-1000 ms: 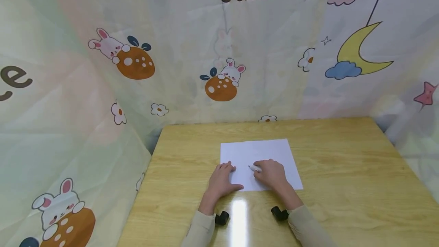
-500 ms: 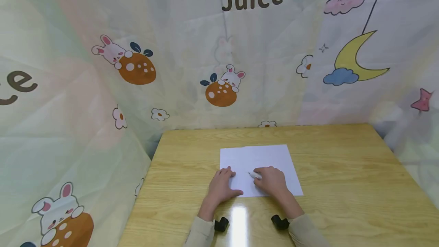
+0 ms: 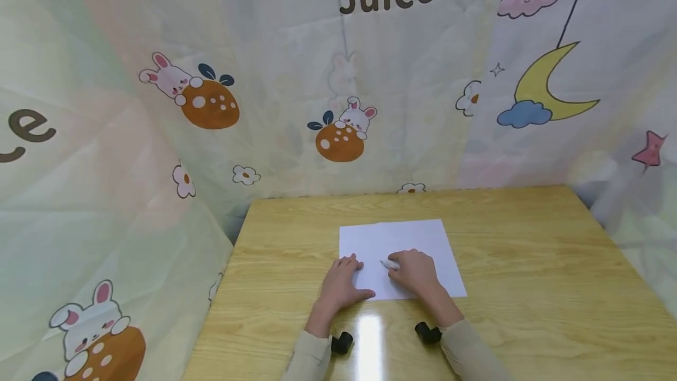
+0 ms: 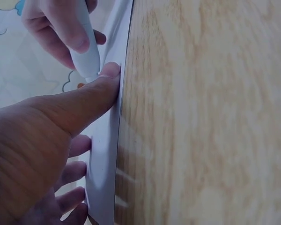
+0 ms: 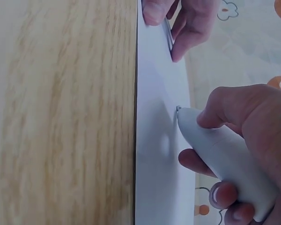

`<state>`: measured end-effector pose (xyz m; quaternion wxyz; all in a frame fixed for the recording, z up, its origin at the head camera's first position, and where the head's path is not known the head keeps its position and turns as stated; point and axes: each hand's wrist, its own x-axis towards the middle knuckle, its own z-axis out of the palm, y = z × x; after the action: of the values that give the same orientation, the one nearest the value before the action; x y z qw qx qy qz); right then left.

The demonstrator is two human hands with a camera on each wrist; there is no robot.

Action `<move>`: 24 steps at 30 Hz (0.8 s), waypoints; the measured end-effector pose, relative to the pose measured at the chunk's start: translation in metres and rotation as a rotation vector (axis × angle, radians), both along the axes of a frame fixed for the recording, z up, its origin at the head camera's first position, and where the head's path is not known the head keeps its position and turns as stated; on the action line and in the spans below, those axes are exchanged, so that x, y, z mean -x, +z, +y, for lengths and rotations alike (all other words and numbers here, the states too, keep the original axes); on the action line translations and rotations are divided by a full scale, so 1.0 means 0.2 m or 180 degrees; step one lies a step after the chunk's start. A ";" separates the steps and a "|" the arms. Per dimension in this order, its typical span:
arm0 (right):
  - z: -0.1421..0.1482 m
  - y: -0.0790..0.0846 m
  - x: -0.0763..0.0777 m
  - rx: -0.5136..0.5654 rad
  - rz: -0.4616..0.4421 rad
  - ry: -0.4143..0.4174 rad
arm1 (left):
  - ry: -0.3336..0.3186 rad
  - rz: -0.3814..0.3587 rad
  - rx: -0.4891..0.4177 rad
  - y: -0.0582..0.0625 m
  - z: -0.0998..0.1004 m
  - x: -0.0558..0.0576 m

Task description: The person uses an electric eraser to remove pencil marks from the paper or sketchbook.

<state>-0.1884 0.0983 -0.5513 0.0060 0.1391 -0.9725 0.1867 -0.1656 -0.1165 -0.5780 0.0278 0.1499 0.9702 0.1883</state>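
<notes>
A white sheet of paper (image 3: 407, 234) lies on the wooden table. My left hand (image 3: 340, 284) rests on its near left part, fingers spread, with the thumb (image 4: 96, 96) pressed along the near edge. In my right hand (image 3: 416, 272) I grip a plump white correction pen (image 5: 220, 150), thumb and fingers curled round its body. Its small metal tip points left and meets the paper, or is just above it. No clear mark shows on the sheet. Part of the pen is hidden behind the right hand's fingers in the head view.
The wooden table (image 3: 529, 251) stretches out around the sheet on every side. Printed cloth (image 3: 275, 104) hangs behind it and at both sides. Black wrist mounts (image 3: 427, 333) sit by the sleeves. A bright light reflection falls on the table in front of the paper.
My right hand has shifted slightly left over the paper with the correction pen. The left hand and sheet stay put; the head view has tilted a little.
</notes>
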 end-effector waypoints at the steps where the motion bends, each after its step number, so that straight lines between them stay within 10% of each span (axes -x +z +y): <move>1: 0.00 0.00 0.00 -0.0007 -0.0030 -0.0001 | -0.0007 0.0006 -0.0009 0.00 0.00 0.00; 24: -0.02 0.01 0.00 0.0022 -0.0046 -0.0053 | -0.0040 -0.0027 0.0057 -0.01 0.00 0.01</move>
<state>-0.1879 0.0941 -0.5500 0.0011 0.1295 -0.9730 0.1910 -0.1667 -0.1174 -0.5797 0.0345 0.1550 0.9708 0.1801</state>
